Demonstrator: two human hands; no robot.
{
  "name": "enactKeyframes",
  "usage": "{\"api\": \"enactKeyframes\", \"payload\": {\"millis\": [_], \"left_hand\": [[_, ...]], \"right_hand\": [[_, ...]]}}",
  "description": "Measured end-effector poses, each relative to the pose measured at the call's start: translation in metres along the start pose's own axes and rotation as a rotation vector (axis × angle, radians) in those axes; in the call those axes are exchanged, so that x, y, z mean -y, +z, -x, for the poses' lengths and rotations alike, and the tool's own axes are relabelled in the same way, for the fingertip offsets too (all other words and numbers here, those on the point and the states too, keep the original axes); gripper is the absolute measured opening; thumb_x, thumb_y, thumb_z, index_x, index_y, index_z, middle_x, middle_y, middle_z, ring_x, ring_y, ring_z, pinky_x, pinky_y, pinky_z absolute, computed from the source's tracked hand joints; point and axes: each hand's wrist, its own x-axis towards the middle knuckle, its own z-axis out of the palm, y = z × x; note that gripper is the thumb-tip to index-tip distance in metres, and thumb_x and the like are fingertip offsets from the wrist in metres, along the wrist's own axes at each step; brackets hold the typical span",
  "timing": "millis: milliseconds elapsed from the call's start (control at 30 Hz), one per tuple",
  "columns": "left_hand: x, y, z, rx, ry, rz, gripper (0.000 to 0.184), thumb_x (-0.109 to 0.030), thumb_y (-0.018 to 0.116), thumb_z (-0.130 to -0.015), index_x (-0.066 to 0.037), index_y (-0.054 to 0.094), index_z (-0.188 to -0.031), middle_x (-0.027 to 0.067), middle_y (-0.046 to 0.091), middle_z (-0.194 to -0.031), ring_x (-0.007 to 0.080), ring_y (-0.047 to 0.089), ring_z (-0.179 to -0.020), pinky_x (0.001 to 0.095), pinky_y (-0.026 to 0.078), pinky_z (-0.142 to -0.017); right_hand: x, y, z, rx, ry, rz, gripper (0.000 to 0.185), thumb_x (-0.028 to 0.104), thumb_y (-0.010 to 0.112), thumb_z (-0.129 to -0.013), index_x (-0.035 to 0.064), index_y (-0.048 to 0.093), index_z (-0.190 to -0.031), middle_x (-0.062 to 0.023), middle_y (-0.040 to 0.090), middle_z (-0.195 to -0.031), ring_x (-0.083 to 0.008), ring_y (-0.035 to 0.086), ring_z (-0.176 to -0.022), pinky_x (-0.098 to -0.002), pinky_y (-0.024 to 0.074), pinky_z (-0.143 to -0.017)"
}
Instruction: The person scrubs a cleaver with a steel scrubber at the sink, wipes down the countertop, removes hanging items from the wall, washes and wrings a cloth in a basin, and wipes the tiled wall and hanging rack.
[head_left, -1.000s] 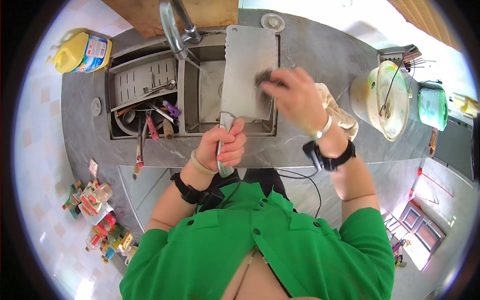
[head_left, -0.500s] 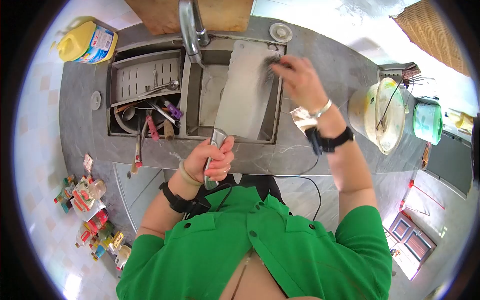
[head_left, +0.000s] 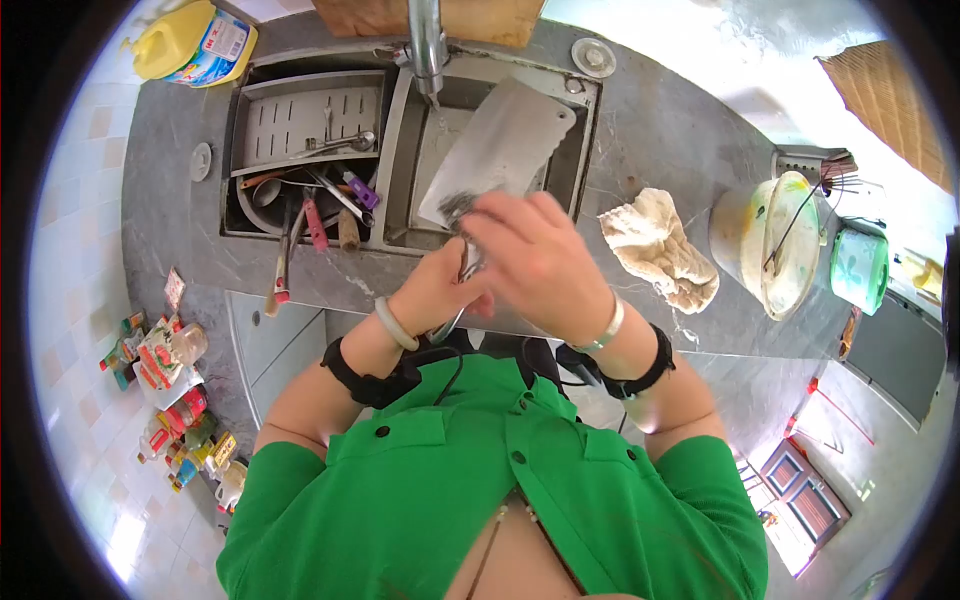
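Observation:
My left hand [head_left: 436,288] is closed round the metal handle [head_left: 452,322] of a large cleaver. Its broad blade [head_left: 505,140] slants over the sink basin [head_left: 408,170], with a hole in the far right corner and a ragged edge on the right. In the fingers of my right hand [head_left: 540,260] is a dark steel wool scrubber [head_left: 456,208], pressed to the blade's near end close to the handle. My two hands nearly meet there, and the right one hides part of the blade and handle. The tap [head_left: 427,50] stands over the basin's far left.
A crumpled cloth [head_left: 660,250] lies on the counter right of the sink. Left of the basin, a slotted tray [head_left: 270,118] and several utensils with coloured handles sit together. A yellow jug [head_left: 185,40] stands at the back left, and a bucket [head_left: 770,245] at the right.
The cleaver has been turned over, its holed corner passing from left to right. My right hand has come from the blade's far end back to near the handle.

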Motion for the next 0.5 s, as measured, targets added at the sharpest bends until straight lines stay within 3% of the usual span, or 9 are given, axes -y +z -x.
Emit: {"api": "enactKeyframes", "payload": {"millis": [67, 167, 233, 300, 367, 400, 500], "left_hand": [[-0.008, 0.000, 0.003, 0.026, -0.035, -0.169, 0.026, -0.008, 0.056, -0.085, 0.002, 0.041, -0.103, 0.0076, 0.057, -0.065, 0.0139, 0.057, -0.049, 0.0273, 0.046, -0.043], [-0.014, 0.002, 0.009, 0.052, -0.081, -0.350, 0.028, -0.009, 0.059, -0.082, 0.002, 0.041, -0.100, 0.0098, 0.057, -0.064, 0.0150, 0.056, -0.044, 0.0290, 0.045, -0.040], [-0.012, 0.006, 0.014, 0.057, -0.070, -0.424, 0.029, -0.010, 0.060, -0.081, 0.003, 0.040, -0.098, 0.0120, 0.057, -0.063, 0.0165, 0.055, -0.042, 0.0304, 0.045, -0.040], [-0.013, 0.007, 0.012, 0.047, -0.003, -0.486, 0.028, -0.011, 0.060, -0.080, 0.003, 0.040, -0.095, 0.0151, 0.057, -0.062, 0.0188, 0.055, -0.041, 0.0320, 0.045, -0.041], [-0.004, 0.003, 0.007, 0.013, 0.148, -0.629, 0.030, -0.012, 0.060, -0.079, 0.004, 0.039, -0.094, 0.0199, 0.057, -0.064, 0.0277, 0.057, -0.046, 0.0366, 0.046, -0.045], [0.000, -0.001, 0.005, 0.000, 0.225, -0.704, 0.031, -0.013, 0.060, -0.078, 0.004, 0.039, -0.093, 0.0223, 0.057, -0.065, 0.0322, 0.058, -0.049, 0.0389, 0.047, -0.048], [-0.001, -0.008, 0.005, -0.016, 0.257, -0.857, 0.032, -0.014, 0.060, -0.076, 0.003, 0.039, -0.092, 0.0276, 0.056, -0.069, 0.0433, 0.057, -0.066, 0.0456, 0.046, -0.057]], "right_hand": [[-0.010, 0.011, 0.002, 0.077, -0.067, 0.029, 0.035, 0.004, 0.060, -0.062, 0.0023, 0.059, -0.096, -0.0115, 0.055, -0.102, -0.0291, 0.051, -0.085, -0.0345, 0.0445, -0.075], [-0.070, 0.002, -0.001, 0.040, 0.014, 0.330, 0.025, 0.004, 0.059, -0.063, 0.0019, 0.058, -0.088, -0.0126, 0.055, -0.098, -0.0298, 0.052, -0.082, -0.0353, 0.0454, -0.076], [-0.113, -0.006, -0.003, -0.218, 0.151, 0.276, 0.025, 0.003, 0.058, -0.063, 0.0009, 0.059, -0.088, -0.0144, 0.057, -0.093, -0.0314, 0.053, -0.083, -0.0381, 0.0462, -0.076], [-0.080, 0.021, 0.003, -0.137, 0.128, 0.217, 0.024, 0.001, 0.056, -0.064, 0.0006, 0.060, -0.088, -0.0140, 0.058, -0.089, -0.0314, 0.054, -0.084, -0.0399, 0.0458, -0.074], [-0.026, 0.033, 0.007, 0.017, -0.020, 0.071, 0.022, 0.000, 0.055, -0.064, 0.0002, 0.060, -0.085, -0.0150, 0.058, -0.089, -0.0322, 0.055, -0.085, -0.0397, 0.0456, -0.073], [-0.029, 0.030, 0.006, -0.024, -0.126, 0.143, 0.019, 0.001, 0.056, -0.063, 0.0009, 0.060, -0.082, -0.0139, 0.057, -0.090, -0.0315, 0.055, -0.087, -0.0386, 0.0455, -0.074], [-0.105, 0.012, 0.002, -0.269, 0.289, 0.206, 0.017, 0.003, 0.059, -0.063, 0.0018, 0.060, -0.080, -0.0115, 0.056, -0.090, -0.0304, 0.054, -0.087, -0.0379, 0.0450, -0.076]]}}
